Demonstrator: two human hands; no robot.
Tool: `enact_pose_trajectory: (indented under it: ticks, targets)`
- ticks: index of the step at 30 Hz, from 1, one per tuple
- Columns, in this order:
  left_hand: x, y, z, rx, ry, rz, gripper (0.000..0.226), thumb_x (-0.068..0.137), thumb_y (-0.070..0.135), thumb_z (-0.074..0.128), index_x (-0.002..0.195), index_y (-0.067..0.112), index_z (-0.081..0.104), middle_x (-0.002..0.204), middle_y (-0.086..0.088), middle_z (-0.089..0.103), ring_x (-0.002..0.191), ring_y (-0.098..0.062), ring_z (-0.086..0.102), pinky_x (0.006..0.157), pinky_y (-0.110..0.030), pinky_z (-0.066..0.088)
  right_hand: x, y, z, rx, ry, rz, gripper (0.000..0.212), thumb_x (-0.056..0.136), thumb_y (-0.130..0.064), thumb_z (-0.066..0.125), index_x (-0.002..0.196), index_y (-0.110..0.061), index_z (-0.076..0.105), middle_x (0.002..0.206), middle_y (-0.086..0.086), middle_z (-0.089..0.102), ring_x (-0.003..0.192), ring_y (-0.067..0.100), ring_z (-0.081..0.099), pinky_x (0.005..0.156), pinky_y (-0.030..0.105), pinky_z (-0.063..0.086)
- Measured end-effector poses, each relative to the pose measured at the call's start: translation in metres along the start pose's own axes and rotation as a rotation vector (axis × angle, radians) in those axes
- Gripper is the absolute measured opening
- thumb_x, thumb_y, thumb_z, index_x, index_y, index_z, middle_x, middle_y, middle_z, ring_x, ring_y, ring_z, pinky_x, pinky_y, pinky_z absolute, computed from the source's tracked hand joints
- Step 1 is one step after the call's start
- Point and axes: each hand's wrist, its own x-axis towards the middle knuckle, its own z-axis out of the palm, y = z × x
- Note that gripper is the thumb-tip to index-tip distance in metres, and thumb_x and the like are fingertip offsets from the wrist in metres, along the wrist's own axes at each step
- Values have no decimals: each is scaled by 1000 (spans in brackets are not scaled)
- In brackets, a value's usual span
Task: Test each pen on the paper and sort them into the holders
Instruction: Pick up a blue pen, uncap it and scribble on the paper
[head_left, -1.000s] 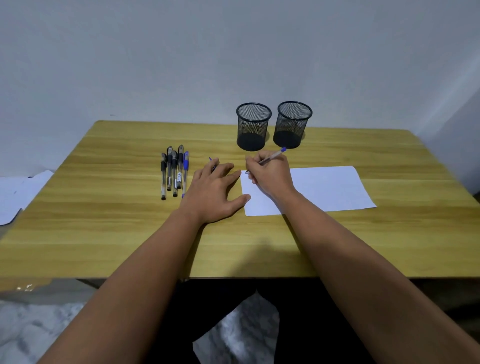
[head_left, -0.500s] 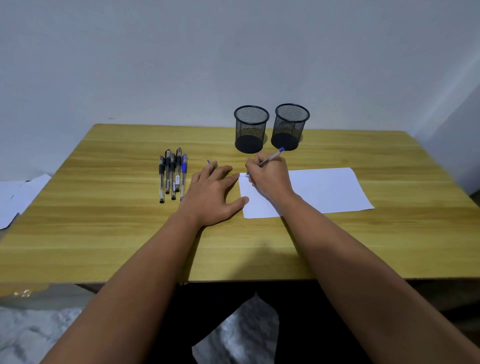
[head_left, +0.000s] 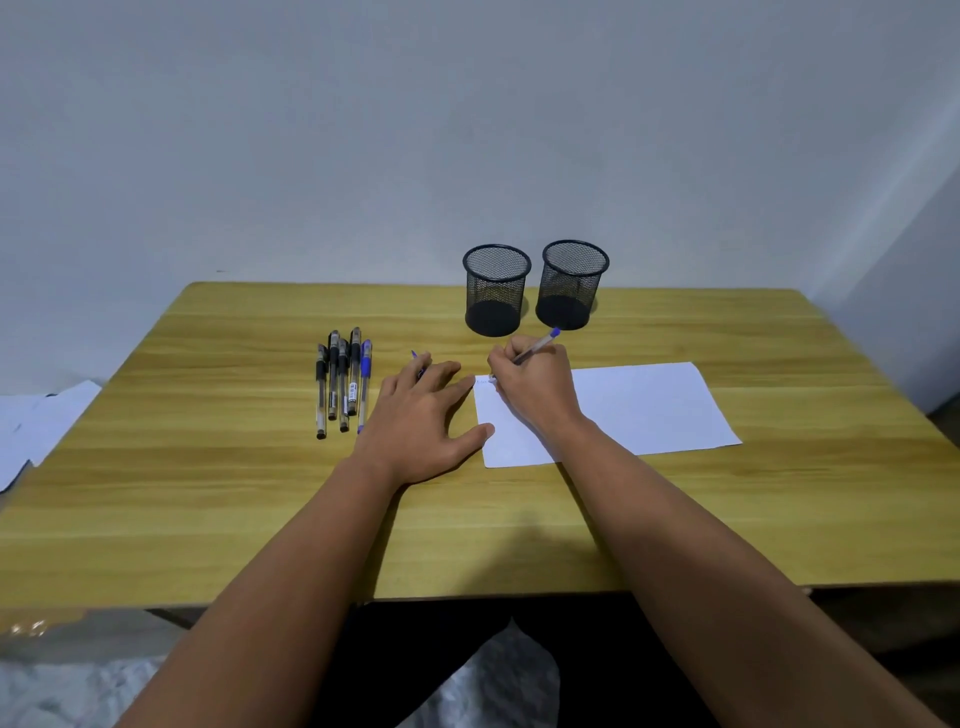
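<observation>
Right hand (head_left: 537, 387) pinches light, stiff pen (head_left: 540, 345) low on barrel at paper's (head_left: 649, 405) left corner; faint marks, probably ink. Left hand (head_left: 423, 415) flat.

Pen cap (head_left: 417, 362) mostly under left hand (head_left: 423, 415)

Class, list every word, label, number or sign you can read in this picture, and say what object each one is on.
No text can be read.
White sticker on one pen in the row of pens: barcode-like print, too small to read.
Faint marks at the paper's near-left corner, by the pen the right hand holds: too faint to read.
Mesh holders: no label visible.
</observation>
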Motion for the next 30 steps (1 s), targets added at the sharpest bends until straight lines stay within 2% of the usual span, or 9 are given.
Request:
enact_pose_trajectory:
  ticks: [4,7,12,17,21,26,28,30]
  targets:
    - [0,0,1,-4,0,-5,77,85,78,42,149,36,45,159,6,38,154,-25,16,117,-51,24,0,-3,1,3,30,-23,38,92,-21,61,63,-6,41,63,28,46,55,40,46,53,54,45]
    - [0,0,0,-9,3,-4,77,85,78,42,149,35,46,159,6,39,154,-26,16,117,-51,24,-1,-6,0,-9,23,-13,39,93,-21,60,63,-5,41,63,27,46,55,29,41,52,51,44]
    - [0,0,0,-8,2,0,76,86,78,43,149,35,45,159,7,38,154,-25,15,118,-51,24,-2,-6,-2,5,-6,0,41,97,-15,60,62,-11,40,57,6,38,57,22,38,54,38,34]
    - [0,1,-1,-8,3,-3,77,85,77,42,149,35,46,159,7,38,154,-24,15,119,-50,23,-2,-9,-3,79,40,64,42,98,-13,60,62,-14,38,56,2,38,56,19,41,56,35,38]
    - [-1,2,-2,-5,8,-5,77,86,77,43,150,34,45,159,8,38,154,-24,14,119,-48,23,4,-15,-8,302,77,266,41,102,-15,64,62,-14,51,55,6,52,51,21,54,52,31,44]
    - [-2,4,-4,-9,-11,1,79,87,77,44,152,32,43,160,8,37,154,-24,14,119,-49,23,5,-40,-20,452,-71,328,30,104,-27,72,87,-5,61,57,7,57,48,16,49,43,24,38]
    - [-2,3,-6,-93,44,-9,75,89,73,47,151,30,44,157,8,41,152,-23,21,117,-48,28,7,-54,-26,485,-5,272,34,102,-29,73,81,-10,56,56,4,51,45,12,43,42,22,34]
    - [1,-1,-9,-144,199,-33,63,93,63,47,145,27,52,144,4,54,138,-23,40,106,-47,41,11,-63,-32,478,77,206,40,100,-29,76,74,-14,49,57,4,41,46,11,35,43,21,31]
